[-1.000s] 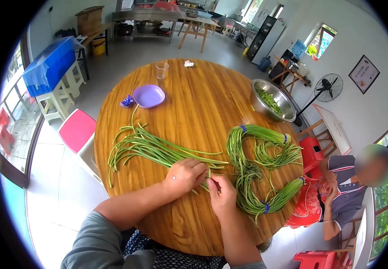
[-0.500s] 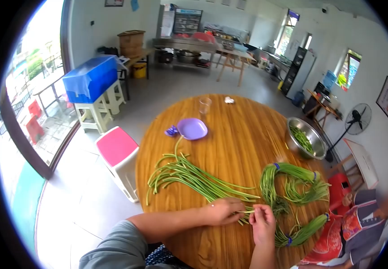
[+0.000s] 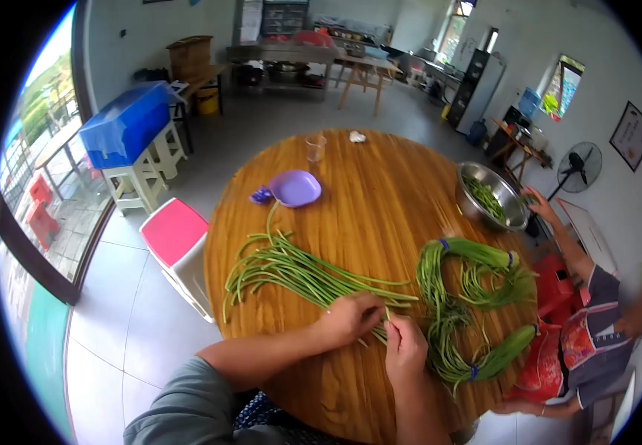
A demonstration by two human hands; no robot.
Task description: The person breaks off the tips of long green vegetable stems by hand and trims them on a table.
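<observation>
A loose pile of long green stems (image 3: pixel 291 271), which look like garlic scapes, fans out across the round wooden table (image 3: pixel 365 193). My left hand (image 3: pixel 352 319) is closed at the pile's near right end, its fingers curled around a stem. Close beside it, my right hand (image 3: pixel 405 347) pinches the same thin stem between thumb and fingers; most of that stem is hidden. Right of my hands lie a curled banded bundle (image 3: pixel 476 256) and a second banded bundle (image 3: pixel 502 354), both tied with blue bands.
A steel bowl (image 3: pixel 512 215) with cut green pieces stands at the table's right edge, where a co-worker's hand (image 3: pixel 540 204) reaches. Farther back are a purple bowl (image 3: pixel 295 188), a clear cup (image 3: pixel 315 148) and crumpled white paper (image 3: pixel 357 136). A pink-topped stool (image 3: pixel 175 228) stands left.
The view has tilted and shifted, so the table appears higher and more to the left. My hands stay together at the stem. The co-worker's arm has stretched out to the steel bowl.
</observation>
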